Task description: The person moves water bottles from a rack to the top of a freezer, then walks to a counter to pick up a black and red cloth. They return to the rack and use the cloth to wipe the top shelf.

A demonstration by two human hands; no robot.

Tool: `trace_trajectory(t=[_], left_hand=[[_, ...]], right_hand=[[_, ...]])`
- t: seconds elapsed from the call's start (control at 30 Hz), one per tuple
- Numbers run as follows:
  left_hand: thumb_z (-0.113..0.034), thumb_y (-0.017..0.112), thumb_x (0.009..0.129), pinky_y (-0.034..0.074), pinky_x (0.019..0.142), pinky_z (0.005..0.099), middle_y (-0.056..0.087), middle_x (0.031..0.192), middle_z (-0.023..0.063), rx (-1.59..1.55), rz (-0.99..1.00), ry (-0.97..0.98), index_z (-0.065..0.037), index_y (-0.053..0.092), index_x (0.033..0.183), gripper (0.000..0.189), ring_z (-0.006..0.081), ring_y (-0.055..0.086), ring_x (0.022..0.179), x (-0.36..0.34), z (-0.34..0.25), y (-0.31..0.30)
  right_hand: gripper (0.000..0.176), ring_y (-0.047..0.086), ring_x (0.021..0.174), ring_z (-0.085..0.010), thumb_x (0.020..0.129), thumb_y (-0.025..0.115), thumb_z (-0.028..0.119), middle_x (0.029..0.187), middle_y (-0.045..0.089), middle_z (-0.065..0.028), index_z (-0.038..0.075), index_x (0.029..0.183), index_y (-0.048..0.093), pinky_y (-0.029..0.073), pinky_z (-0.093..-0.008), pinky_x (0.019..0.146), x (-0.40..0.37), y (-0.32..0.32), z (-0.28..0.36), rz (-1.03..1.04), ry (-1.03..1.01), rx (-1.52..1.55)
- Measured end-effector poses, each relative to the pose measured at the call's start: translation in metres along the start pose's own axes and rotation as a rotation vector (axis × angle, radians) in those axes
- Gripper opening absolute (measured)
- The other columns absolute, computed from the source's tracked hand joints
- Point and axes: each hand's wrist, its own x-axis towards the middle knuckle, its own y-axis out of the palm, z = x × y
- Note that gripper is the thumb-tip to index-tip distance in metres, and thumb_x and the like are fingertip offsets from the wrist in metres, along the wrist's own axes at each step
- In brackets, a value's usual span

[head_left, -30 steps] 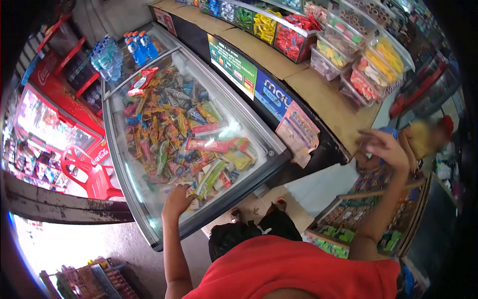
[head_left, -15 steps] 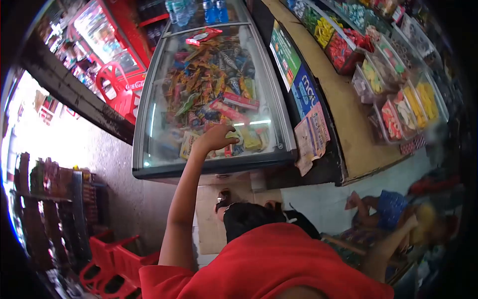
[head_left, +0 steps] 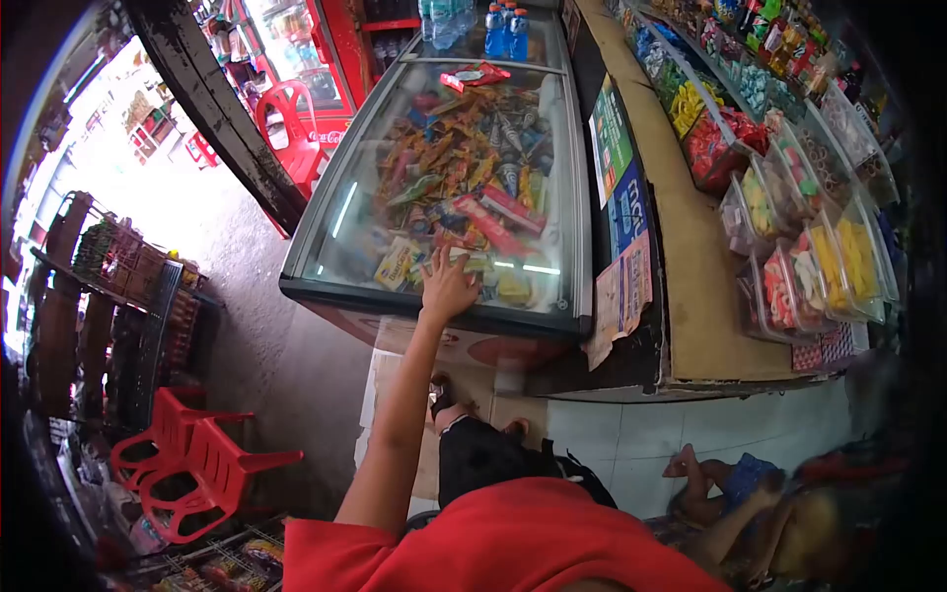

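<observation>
My left hand (head_left: 449, 286) rests on the near end of a chest freezer's glass lid (head_left: 345, 252), palm down with its fingers spread, holding nothing. Under the glass lie many wrapped ice creams (head_left: 434, 163), with yellow packs (head_left: 397, 264) close to my fingers and long red packs (head_left: 490, 225) beyond them. On top of the lid, farther off, is a red packet (head_left: 473, 76). At the lower right, what appears to be my right arm (head_left: 725, 538) reaches out beside a seated person; its hand is blurred and its fingers cannot be made out.
Right of the freezer runs a brown counter (head_left: 705, 296) with clear tubs of sweets (head_left: 838, 261). Blue bottles (head_left: 506, 35) stand at the freezer's far end. Red plastic chairs (head_left: 202, 459) are at the lower left. A person in blue shorts (head_left: 747, 479) sits on the floor.
My view has shifted, so the freezer appears farther right. My left hand has turned from pointing rightward to pointing forward, its fingers spreading on the glass. The right arm appears lower.
</observation>
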Motion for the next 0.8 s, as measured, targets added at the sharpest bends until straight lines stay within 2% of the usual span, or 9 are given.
trace_trajectory(t=[0.07,0.23,0.4,0.53,0.57,0.63,0.7,0.73,0.8], left_hand=[[-0.035,0.063,0.073,0.022,0.101,0.0621,0.034,0.136,0.0156,-0.031,0.016,0.000,-0.011,0.051,0.122,0.056,0.0363,0.029,0.128,0.007,0.000,0.001],[-0.031,0.060,0.075,0.034,0.095,0.0498,0.051,0.117,0.0157,-0.108,-0.118,0.032,-0.006,0.060,0.108,0.041,0.0331,0.043,0.115,0.002,0.004,0.003],[-0.022,0.060,0.075,0.038,0.089,0.0412,0.057,0.096,0.0118,-0.108,-0.273,0.087,-0.005,0.063,0.084,0.020,0.0294,0.052,0.100,0.003,-0.003,0.001],[-0.017,0.060,0.075,0.044,0.077,0.0389,0.059,0.086,0.0098,-0.159,-0.247,0.290,-0.006,0.062,0.084,0.015,0.0282,0.057,0.087,-0.003,-0.012,-0.007],[-0.016,0.060,0.075,0.047,0.072,0.0383,0.059,0.082,0.0097,-0.201,-0.210,0.326,-0.007,0.061,0.085,0.013,0.0280,0.058,0.082,-0.003,-0.013,-0.008],[-0.016,0.060,0.077,0.048,0.061,0.0389,0.061,0.080,0.0105,-0.250,-0.175,0.357,-0.008,0.061,0.086,0.012,0.0291,0.060,0.075,-0.003,-0.013,-0.008],[-0.016,0.059,0.078,0.048,0.060,0.0396,0.061,0.080,0.0108,-0.237,-0.091,0.358,-0.009,0.061,0.086,0.012,0.0294,0.061,0.073,-0.006,-0.008,-0.009],[-0.017,0.059,0.079,0.048,0.059,0.0403,0.062,0.080,0.0111,-0.211,-0.053,0.310,-0.009,0.061,0.087,0.011,0.0297,0.062,0.072,-0.008,-0.010,-0.009],[-0.017,0.058,0.079,0.048,0.059,0.0403,0.063,0.079,0.0112,-0.203,-0.002,0.286,-0.010,0.062,0.087,0.011,0.0297,0.062,0.071,-0.007,-0.016,-0.012]], right_hand=[[0.037,0.060,0.078,-0.0232,0.086,0.049,0.034,0.082,0.060,-0.0103,0.000,0.100,0.052,0.049,-0.0339,0.060,0.029,0.118,0.008,0.018,-0.046,-0.053],[0.036,0.060,0.077,-0.0243,0.086,0.047,0.035,0.080,0.060,-0.0105,0.001,0.096,0.052,0.050,-0.0353,0.058,0.056,0.200,-0.012,0.164,-0.148,-0.115],[0.036,0.061,0.076,-0.0252,0.086,0.045,0.035,0.079,0.059,-0.0107,0.001,0.093,0.052,0.050,-0.0365,0.057,0.107,0.219,-0.065,0.228,-0.300,-0.188],[0.036,0.061,0.075,-0.0262,0.087,0.043,0.036,0.077,0.059,-0.0109,0.001,0.090,0.052,0.050,-0.0378,0.055,0.071,0.177,-0.059,0.216,-0.257,-0.363],[0.036,0.061,0.075,-0.0262,0.087,0.043,0.036,0.077,0.059,-0.0109,0.001,0.090,0.052,0.050,-0.0378,0.055,0.062,0.165,-0.038,0.196,-0.205,-0.387],[0.028,0.058,0.067,-0.0244,0.087,0.046,0.030,0.072,0.058,-0.0090,0.004,0.086,0.055,0.049,-0.0374,0.051,0.054,0.150,0.034,-0.092,0.262,0.176],[0.014,0.053,0.051,-0.0203,0.086,0.052,0.018,0.061,0.056,-0.0051,0.009,0.082,0.062,0.045,-0.0360,0.044,0.174,0.138,0.253,-0.769,0.967,1.439],[0.010,0.056,0.062,-0.0187,0.085,0.053,0.011,0.071,0.058,-0.0044,0.009,0.089,0.062,0.047,-0.0335,0.053,0.195,0.131,0.275,-1.066,1.055,1.427],[0.015,0.054,0.071,-0.0166,0.085,0.055,0.014,0.082,0.057,-0.0045,0.004,0.096,0.059,0.046,-0.0313,0.057,0.174,0.111,0.255,-0.907,0.973,1.319]])
